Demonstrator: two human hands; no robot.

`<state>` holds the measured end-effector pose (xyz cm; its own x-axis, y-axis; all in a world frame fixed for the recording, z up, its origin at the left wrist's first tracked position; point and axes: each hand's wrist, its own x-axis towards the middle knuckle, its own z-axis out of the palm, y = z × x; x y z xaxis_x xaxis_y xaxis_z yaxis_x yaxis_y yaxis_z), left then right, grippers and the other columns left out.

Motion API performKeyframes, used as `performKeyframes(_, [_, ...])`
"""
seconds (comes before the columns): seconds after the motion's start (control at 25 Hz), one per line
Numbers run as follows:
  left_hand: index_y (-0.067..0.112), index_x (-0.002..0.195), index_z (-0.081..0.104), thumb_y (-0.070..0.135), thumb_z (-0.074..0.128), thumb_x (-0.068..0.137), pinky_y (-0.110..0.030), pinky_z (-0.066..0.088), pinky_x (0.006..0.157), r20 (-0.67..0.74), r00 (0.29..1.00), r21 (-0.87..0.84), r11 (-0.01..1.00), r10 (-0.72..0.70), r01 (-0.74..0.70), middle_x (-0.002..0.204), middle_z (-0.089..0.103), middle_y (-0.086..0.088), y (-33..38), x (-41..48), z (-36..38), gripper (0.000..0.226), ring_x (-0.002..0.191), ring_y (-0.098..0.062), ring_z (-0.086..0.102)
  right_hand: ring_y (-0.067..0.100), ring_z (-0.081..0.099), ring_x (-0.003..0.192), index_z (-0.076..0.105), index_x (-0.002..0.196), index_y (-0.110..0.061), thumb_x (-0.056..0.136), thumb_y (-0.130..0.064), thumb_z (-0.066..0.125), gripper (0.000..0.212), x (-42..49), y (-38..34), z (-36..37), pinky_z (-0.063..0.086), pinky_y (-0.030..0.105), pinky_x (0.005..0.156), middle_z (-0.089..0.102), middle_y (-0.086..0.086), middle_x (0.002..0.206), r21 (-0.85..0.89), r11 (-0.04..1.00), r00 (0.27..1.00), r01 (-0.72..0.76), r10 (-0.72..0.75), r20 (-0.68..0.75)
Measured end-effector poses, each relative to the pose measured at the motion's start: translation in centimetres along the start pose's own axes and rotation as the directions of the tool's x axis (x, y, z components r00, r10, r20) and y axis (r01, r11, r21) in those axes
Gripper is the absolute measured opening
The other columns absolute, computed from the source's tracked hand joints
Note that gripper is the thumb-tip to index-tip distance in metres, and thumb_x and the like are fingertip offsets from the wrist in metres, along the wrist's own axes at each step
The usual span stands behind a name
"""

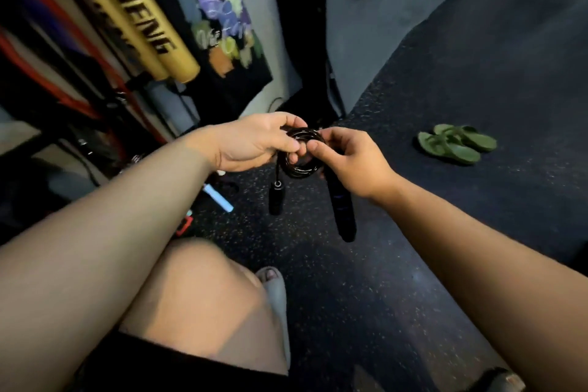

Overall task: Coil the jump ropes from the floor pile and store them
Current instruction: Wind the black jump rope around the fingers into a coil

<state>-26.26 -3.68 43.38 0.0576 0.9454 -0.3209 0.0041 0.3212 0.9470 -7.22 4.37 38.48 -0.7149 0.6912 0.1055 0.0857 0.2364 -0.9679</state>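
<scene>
Knee (197, 296) is bending, left hand (251, 143) and right hand (353, 162) are pinching the rope coil (302, 165) at 12 o'clock, probably so it's not unwinding.

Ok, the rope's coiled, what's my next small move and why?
Probably loop the short handle around the coil to lock it. The left hand and right hand only pinch it, while that handle and the long handle hang loose below, so it may spring open.
</scene>
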Motion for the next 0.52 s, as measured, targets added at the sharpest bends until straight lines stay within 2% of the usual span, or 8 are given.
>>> performKeyframes(0.08, [0.002,0.124,0.053,-0.002,0.057,0.095,-0.024,0.053,0.083,-0.11,0.992,0.066,0.997,0.055,-0.048,0.091,0.069,-0.007,-2.7,-1.6,-2.6,0.029,0.085,-0.015,0.064,0.016,0.061,0.06,0.068,0.101,-0.004,0.096,-0.02,0.063,0.018,1.6,0.7,4.0,0.057,0.035,0.06,0.069,0.002,0.075,0.081,0.996,1.0,-0.028,0.026,0.016])
performKeyframes(0.16, [0.003,0.119,0.058,0.0,0.05,0.101,-0.027,0.054,0.084,-0.227,0.969,0.122,0.99,0.095,-0.069,0.097,0.07,-0.01,-6.0,-3.5,-5.6,0.019,0.086,-0.015,0.068,0.019,0.059,0.06,0.067,0.101,-0.003,0.097,-0.02,0.062,0.018,3.3,1.9,8.3,0.056,0.039,0.061,0.068,0.008,0.076,0.116,0.992,0.997,-0.055,0.047,0.068])
performKeyframes(0.24, [0.011,0.115,0.064,0.003,0.053,0.101,-0.031,0.055,0.088,-0.369,0.924,0.084,0.993,0.103,-0.077,0.1,0.072,-0.011,-9.5,-5.2,-8.5,0.02,0.09,-0.017,0.069,0.022,0.06,0.063,0.067,0.103,-0.004,0.097,-0.02,0.062,0.018,5.0,3.4,12.6,0.057,0.042,0.063,0.071,0.017,0.083,0.117,0.989,0.988,-0.086,0.069,0.136])
performKeyframes(0.32, [0.016,0.116,0.066,0.003,0.056,0.099,-0.03,0.056,0.083,-0.546,0.835,-0.022,0.995,0.068,-0.096,0.1,0.074,-0.009,-13.0,-6.6,-10.2,0.024,0.09,-0.017,0.071,0.023,0.061,0.067,0.067,0.103,-0.005,0.097,-0.02,0.061,0.017,6.5,5.1,16.5,0.058,0.042,0.065,0.073,0.018,0.088,0.119,0.984,0.977,-0.131,0.107,0.187])
performKeyframes(0.4, [0.014,0.117,0.067,0.002,0.059,0.097,-0.023,0.056,0.074,-0.698,0.716,-0.129,0.982,0.008,-0.137,0.095,0.076,-0.007,-16.1,-7.3,-10.9,0.025,0.083,-0.013,0.073,0.021,0.06,0.065,0.068,0.102,-0.005,0.097,-0.02,0.061,0.017,7.5,6.8,19.8,0.057,0.042,0.065,0.073,0.014,0.084,0.117,0.978,0.964,-0.175,0.145,0.224])
performKeyframes(0.52, [0.011,0.114,0.067,0.004,0.068,0.092,-0.024,0.054,0.076,-0.848,0.524,-0.195,0.967,-0.08,-0.167,0.092,0.076,-0.008,-20.4,-7.8,-12.8,0.023,0.08,-0.014,0.072,0.02,0.058,0.061,0.071,0.1,-0.008,0.096,-0.024,0.063,0.018,9.1,9.9,24.5,0.054,0.043,0.064,0.074,0.014,0.088,0.096,0.966,0.935,-0.239,0.202,0.292])
